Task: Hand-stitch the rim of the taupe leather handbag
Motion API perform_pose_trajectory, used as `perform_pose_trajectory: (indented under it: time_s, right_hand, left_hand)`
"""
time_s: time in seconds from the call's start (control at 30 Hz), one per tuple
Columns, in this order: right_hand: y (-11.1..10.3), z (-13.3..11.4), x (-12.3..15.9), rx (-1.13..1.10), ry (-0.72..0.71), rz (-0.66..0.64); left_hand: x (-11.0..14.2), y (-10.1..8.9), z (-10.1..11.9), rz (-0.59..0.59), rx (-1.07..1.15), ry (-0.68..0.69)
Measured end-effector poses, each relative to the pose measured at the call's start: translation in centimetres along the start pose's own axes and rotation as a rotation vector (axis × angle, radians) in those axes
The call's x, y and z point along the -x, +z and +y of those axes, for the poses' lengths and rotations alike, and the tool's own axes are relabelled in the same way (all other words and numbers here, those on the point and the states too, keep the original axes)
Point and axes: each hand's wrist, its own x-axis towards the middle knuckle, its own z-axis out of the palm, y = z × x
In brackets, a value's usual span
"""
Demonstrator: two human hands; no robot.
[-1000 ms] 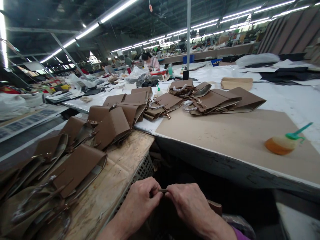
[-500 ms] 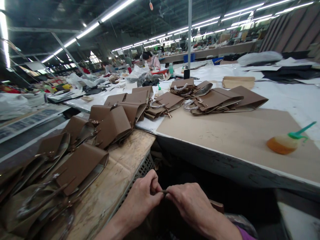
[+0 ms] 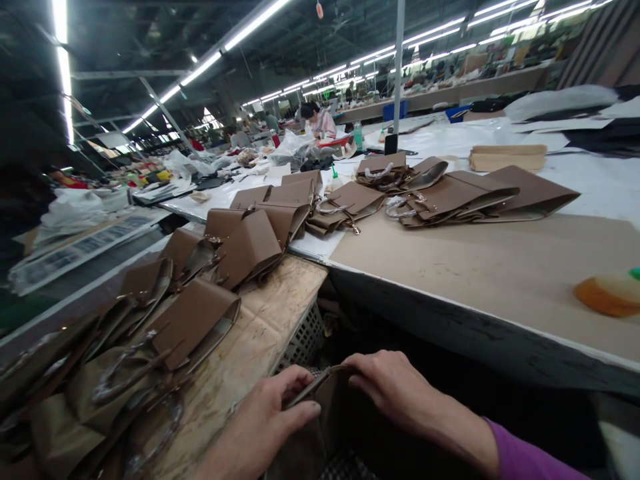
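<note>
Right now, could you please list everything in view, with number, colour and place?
bags: over ten, brown, both tables
white table: one, white, ahead
wooden table: one, beige, left
sheet: one, tan, white table
bottle: one, orange, right edge
small bottle: one, green tip, behind bags
bundle: one, tan, beyond sheet
crate: one, grey, below wooden table
posts: a few, grey, back
boxes: two, blue, back
person: at least one, pink top, back
lamps: many, white, ceiling
clutter: uncounted, mixed, back
piece: one, dark brown, between hands
sleeve: one, purple, right arm
left hand: one, bare, piece's left end
right hand: one, bare, piece's top edge
</note>
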Motion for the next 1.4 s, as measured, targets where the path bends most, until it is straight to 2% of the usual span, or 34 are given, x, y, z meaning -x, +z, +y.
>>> perform_pose_trajectory:
  time_s: [0.23, 0.53, 0.67, 0.83, 1.03, 1.2, 1.33, 1.4]
  right_hand:
    - [-0.7, -0.1, -2.4, -0.243, -0.179, -0.119]
    - [-0.2, -0.3, -4.1, -0.2, -0.263, -0.131]
    - [0.0, -0.3, -4.2, -0.229, -0.238, -0.137]
    - [-0.2, -0.7, -4.1, -0.321, -0.184, -0.153]
    - [-0.5, -1.3, -4.2, -0.44, -0.132, -0.233]
    - [-0.2, -1.4, -4.1, -0.489, -0.161, -0.264]
    - [-0.1, -1.7, -4.0, -0.485, -0.16, -0.251]
    - [-0.1, -1.8, -4.1, -0.483, -0.156, -0.244]
  left_hand:
    - [0.1, 0.3, -0.5, 0.068, -0.034, 0.015]
    - [0.6, 0.1, -1.3, 0.095, -0.143, 0.021]
    - [0.4, 0.0, -1.4, 0.079, -0.154, 0.033]
    - [0.2, 0.1, -1.7, 0.052, -0.036, 0.05]
    - [0.1, -0.2, -0.4, 0.032, 0.06, -0.026]
    - [-0.9, -0.3, -0.3, -0.009, 0.193, -0.099]
    - [-0.7, -0.3, -0.4, 0.003, 0.134, -0.077]
    - [-0.1, -0.2, -0.4, 0.044, -0.026, -0.004]
